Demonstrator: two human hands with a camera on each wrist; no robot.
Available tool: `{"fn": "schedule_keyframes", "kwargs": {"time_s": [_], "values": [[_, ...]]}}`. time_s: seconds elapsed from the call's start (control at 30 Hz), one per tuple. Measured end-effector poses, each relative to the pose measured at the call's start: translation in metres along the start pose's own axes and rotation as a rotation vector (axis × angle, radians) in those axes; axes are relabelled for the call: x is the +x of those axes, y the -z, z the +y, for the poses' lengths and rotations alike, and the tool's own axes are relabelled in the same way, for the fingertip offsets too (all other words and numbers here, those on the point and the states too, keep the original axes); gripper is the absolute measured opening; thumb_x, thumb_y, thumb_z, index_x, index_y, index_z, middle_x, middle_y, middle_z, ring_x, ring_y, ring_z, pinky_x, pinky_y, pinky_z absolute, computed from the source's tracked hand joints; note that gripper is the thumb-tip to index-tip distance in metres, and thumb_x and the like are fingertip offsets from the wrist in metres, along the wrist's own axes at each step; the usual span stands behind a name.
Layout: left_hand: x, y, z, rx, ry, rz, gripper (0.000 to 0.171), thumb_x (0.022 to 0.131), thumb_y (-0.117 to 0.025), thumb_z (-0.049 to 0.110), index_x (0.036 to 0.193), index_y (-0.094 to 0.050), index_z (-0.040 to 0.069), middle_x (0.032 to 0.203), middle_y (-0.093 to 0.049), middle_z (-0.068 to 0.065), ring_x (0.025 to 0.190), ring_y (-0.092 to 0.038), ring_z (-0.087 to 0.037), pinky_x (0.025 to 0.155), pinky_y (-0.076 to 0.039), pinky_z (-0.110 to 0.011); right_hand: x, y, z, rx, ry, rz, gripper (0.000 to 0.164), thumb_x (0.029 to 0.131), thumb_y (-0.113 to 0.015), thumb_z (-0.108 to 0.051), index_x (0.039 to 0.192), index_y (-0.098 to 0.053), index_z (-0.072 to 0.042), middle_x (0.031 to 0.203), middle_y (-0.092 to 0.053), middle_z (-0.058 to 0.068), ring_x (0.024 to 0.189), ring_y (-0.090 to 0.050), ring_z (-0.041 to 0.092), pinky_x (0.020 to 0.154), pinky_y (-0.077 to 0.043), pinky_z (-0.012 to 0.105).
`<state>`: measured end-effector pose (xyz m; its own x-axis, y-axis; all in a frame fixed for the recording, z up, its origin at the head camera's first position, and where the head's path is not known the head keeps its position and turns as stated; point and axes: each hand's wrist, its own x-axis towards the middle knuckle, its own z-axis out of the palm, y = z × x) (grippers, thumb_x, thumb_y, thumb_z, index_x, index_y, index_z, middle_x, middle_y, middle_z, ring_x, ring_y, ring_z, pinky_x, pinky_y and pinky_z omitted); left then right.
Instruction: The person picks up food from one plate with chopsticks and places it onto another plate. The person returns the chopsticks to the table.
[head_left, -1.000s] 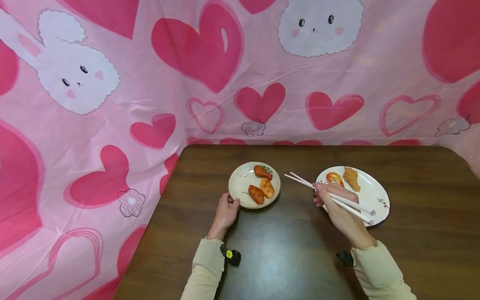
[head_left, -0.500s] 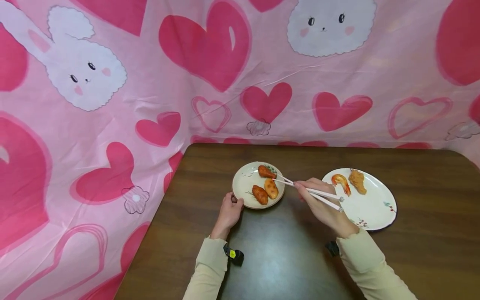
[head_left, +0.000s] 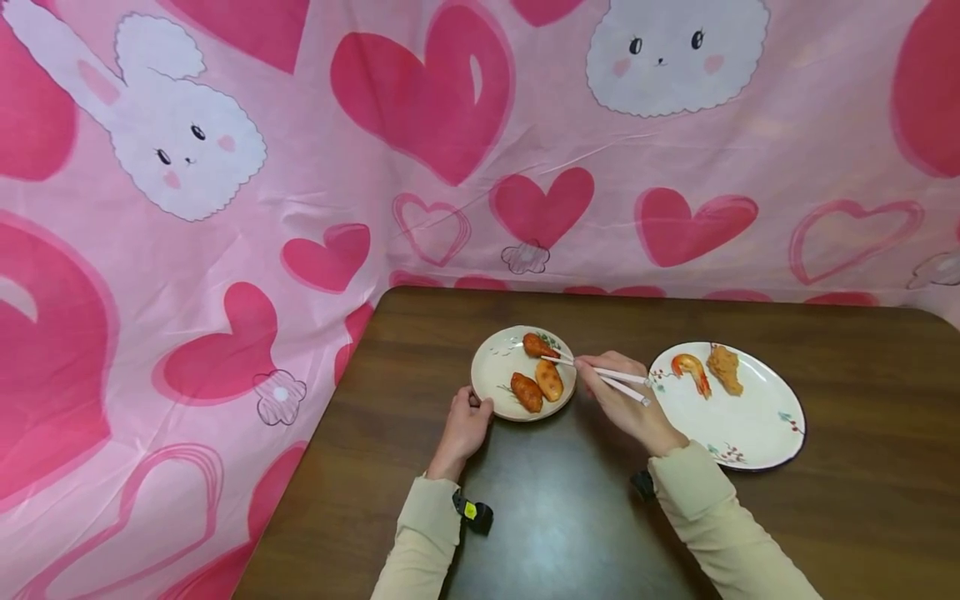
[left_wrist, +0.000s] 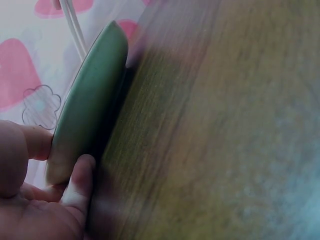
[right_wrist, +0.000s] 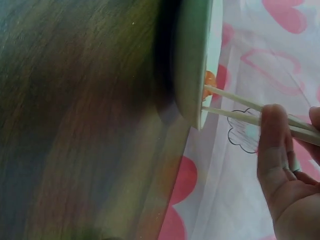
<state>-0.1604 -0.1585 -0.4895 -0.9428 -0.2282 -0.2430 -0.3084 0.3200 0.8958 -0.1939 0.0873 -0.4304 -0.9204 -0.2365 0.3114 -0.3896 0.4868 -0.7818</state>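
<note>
My left hand (head_left: 463,427) grips the near left rim of a small round plate (head_left: 491,367), thumb and fingers on either side of its edge (left_wrist: 90,100) in the left wrist view. On that plate lie a reddish-brown drumstick (head_left: 538,345), a browned chicken wing (head_left: 527,392) and a golden oval piece with brown spots (head_left: 549,380). A pair of white chopsticks (head_left: 626,376) is held in my right hand (head_left: 621,402), at the plate's right side. Their tips reach over the rim, right at the thin end of the drumstick, slightly apart in the right wrist view.
To the right, a large oval plate (head_left: 750,425) bears a shrimp (head_left: 693,373) and a piece of fried chicken (head_left: 724,370). Both plates stand on a dark wooden table (head_left: 525,517). Pink heart-patterned cloth (head_left: 450,100) hangs behind it and on the left.
My right hand has moved left with the chopsticks, from over the oval plate to the round plate, bringing the tips to the drumstick. The left hand keeps its grip on the rim.
</note>
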Motion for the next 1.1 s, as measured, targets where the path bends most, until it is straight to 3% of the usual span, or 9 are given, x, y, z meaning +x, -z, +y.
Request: {"fn": "schedule_keyframes", "kwargs": {"time_s": [0.17, 0.33, 0.57, 0.83, 1.0, 1.1], "values": [[0.000, -0.001, -0.001, 0.008, 0.005, 0.007, 0.038, 0.097, -0.053, 0.022, 0.128, -0.046, 0.000, 0.109, -0.047, -0.012, 0.089, -0.051, -0.020, 0.075, -0.042, -0.027, 0.002, -0.001, 0.003, -0.042, 0.042, 0.007, 0.022, 0.094, -0.061, -0.024, 0.105, -0.075, -0.010, 0.067, -0.058, -0.002, 0.062, -0.050, 0.006, 0.054, -0.041, 0.019], [0.000, -0.001, -0.001, 0.011, 0.004, 0.008, 0.038, 0.097, -0.052, 0.022, 0.127, -0.046, 0.001, 0.109, -0.046, -0.012, 0.090, -0.051, -0.020, 0.075, -0.042, -0.028, 0.007, 0.001, 0.004, -0.065, 0.136, -0.003, 0.017, 0.093, -0.063, -0.016, 0.100, -0.075, -0.008, 0.068, -0.058, -0.003, 0.063, -0.049, 0.006, 0.054, -0.041, 0.020], [-0.001, -0.001, -0.003, 0.015, 0.008, 0.003, 0.039, 0.097, -0.052, 0.022, 0.128, -0.046, 0.001, 0.110, -0.046, -0.012, 0.090, -0.051, -0.020, 0.076, -0.043, -0.029, 0.020, 0.002, 0.005, -0.088, 0.221, -0.106, 0.015, 0.091, -0.065, -0.013, 0.097, -0.076, -0.006, 0.073, -0.061, 0.000, 0.064, -0.048, 0.007, 0.055, -0.041, 0.021], [-0.002, 0.000, -0.001, 0.011, -0.002, -0.005, 0.039, 0.097, -0.052, 0.023, 0.129, -0.046, 0.001, 0.110, -0.046, -0.012, 0.090, -0.051, -0.020, 0.075, -0.042, -0.028, 0.035, -0.001, 0.009, -0.170, 0.437, -0.120, 0.009, 0.086, -0.066, -0.008, 0.085, -0.075, -0.007, 0.066, -0.061, -0.001, 0.059, -0.050, 0.008, 0.054, -0.045, 0.022], [-0.001, 0.000, 0.000, 0.012, -0.001, -0.008, 0.038, 0.098, -0.051, 0.023, 0.128, -0.045, 0.001, 0.110, -0.046, -0.012, 0.089, -0.051, -0.019, 0.075, -0.042, -0.028, 0.048, 0.002, 0.011, -0.179, 0.425, -0.131, 0.010, 0.085, -0.066, -0.005, 0.087, -0.075, -0.001, 0.071, -0.069, 0.005, 0.063, -0.061, 0.015, 0.059, -0.051, 0.028], [-0.001, 0.000, 0.000, 0.012, -0.006, -0.008, 0.037, 0.098, -0.051, 0.022, 0.128, -0.045, 0.001, 0.110, -0.045, -0.012, 0.088, -0.050, -0.019, 0.075, -0.041, -0.028, 0.056, 0.004, 0.010, -0.123, 0.350, -0.178, 0.013, 0.085, -0.067, -0.004, 0.092, -0.074, 0.004, 0.080, -0.073, 0.013, 0.067, -0.066, 0.020, 0.058, -0.053, 0.026]]}}
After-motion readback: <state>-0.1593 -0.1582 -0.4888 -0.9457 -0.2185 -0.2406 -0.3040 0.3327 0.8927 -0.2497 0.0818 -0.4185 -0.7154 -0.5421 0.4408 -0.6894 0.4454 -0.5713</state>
